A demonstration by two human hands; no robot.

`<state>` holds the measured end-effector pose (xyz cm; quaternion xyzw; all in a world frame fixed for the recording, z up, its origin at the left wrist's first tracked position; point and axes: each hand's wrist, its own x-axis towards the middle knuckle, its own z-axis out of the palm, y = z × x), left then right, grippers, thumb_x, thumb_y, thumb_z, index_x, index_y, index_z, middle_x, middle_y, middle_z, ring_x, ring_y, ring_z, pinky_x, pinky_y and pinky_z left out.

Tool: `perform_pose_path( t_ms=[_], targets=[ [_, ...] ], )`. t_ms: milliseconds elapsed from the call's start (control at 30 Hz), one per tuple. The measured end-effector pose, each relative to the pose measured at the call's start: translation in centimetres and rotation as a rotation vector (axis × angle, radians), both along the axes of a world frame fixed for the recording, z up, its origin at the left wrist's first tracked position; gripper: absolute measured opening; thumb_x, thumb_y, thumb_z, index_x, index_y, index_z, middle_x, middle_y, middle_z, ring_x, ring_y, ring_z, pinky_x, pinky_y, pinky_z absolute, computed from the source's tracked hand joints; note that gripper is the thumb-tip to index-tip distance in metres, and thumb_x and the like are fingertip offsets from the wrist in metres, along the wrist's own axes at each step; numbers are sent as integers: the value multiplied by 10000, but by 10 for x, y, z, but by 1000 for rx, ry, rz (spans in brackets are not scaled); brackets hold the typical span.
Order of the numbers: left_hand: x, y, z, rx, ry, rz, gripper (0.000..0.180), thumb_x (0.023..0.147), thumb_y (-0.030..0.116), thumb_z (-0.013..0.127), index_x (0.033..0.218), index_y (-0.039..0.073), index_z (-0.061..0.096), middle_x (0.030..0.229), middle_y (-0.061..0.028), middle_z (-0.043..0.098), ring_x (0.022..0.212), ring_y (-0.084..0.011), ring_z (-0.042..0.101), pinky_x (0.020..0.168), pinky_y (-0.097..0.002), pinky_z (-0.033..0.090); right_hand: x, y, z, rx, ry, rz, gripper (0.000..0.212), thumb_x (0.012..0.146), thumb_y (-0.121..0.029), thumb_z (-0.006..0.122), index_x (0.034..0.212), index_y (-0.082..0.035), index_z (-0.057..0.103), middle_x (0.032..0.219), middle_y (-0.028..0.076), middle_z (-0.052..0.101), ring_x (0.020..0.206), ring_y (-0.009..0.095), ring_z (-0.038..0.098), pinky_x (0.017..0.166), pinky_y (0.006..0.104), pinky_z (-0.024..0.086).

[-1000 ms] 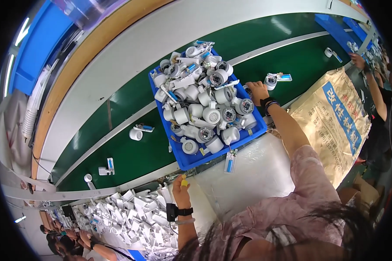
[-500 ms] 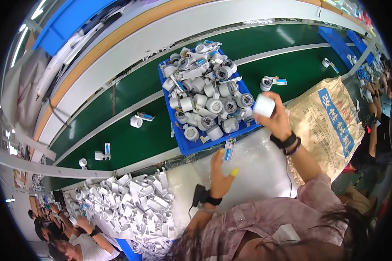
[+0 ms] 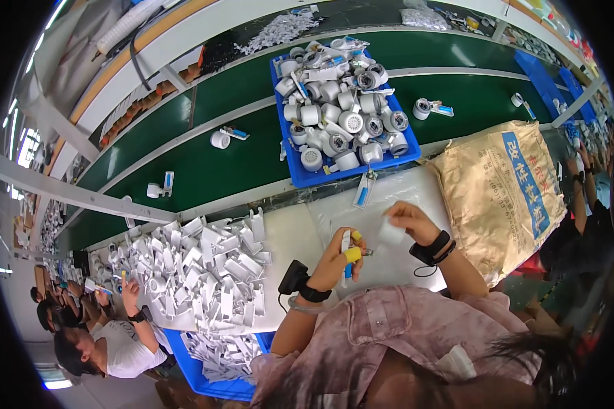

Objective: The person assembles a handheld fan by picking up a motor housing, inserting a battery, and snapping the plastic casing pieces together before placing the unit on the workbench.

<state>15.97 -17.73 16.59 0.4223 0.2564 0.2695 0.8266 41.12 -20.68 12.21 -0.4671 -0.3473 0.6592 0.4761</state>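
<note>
My left hand [image 3: 334, 262], with yellow finger covers, is closed around a narrow white holder with a blue cell [image 3: 348, 270]. A small metallic end pokes out past its fingers toward the other hand. My right hand [image 3: 416, 221] pinches a white round housing [image 3: 391, 233], smeared by motion, just right of the left hand. Beyond both hands, a white piece with a blue cell [image 3: 363, 192] lies by the front edge of a blue bin [image 3: 327, 178]. That bin is heaped with white round housings and attached cell holders.
Loose white plastic shells [image 3: 205, 269] are piled at left, above another blue bin [image 3: 194, 378]. A gold paper sack [image 3: 477, 198] lies at right. Single assemblies sit on the green conveyor [image 3: 198, 153]. A co-worker [image 3: 119, 347] is at lower left.
My right hand has drawn the housing down and toward me, close to my left hand. The left hand, previously spread, has closed on a cell holder. The view has shifted.
</note>
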Motion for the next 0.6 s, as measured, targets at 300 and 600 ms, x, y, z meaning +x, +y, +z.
perform_pose_path(
  t_ms=[300, 600],
  targets=[
    [-17, -2, 6, 6, 51, -75, 407, 939, 184, 500, 1296, -5, 445, 899, -24, 543, 697, -83, 521, 628, -212, 421, -70, -29, 26, 88, 40, 724, 313, 909, -179, 625, 1158, 5, 575, 1155, 65, 590, 1015, 129, 559, 930, 299, 414],
    [-35, 7, 4, 229, 384, -276, 401, 980, 223, 477, 1317, 6, 456, 940, -35, 602, 628, -98, 550, 580, -242, 444, -50, -23, 39, 237, -343, 747, 155, 964, -129, 507, 1046, -43, 606, 841, 57, 571, 835, 150, 645, 745, 290, 494]
  ],
)
